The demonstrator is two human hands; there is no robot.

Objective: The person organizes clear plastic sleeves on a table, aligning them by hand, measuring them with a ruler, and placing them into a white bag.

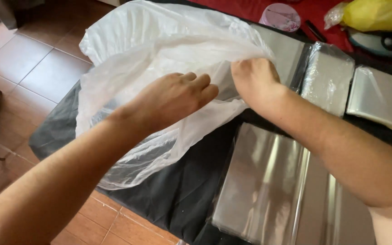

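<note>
Left hand (pixel 175 97): fingers curled, pressed on the white plastic bag (pixel 159 59).
Right hand (pixel 256 79): at 3 o'clock, pinched the bag's edge.
</note>
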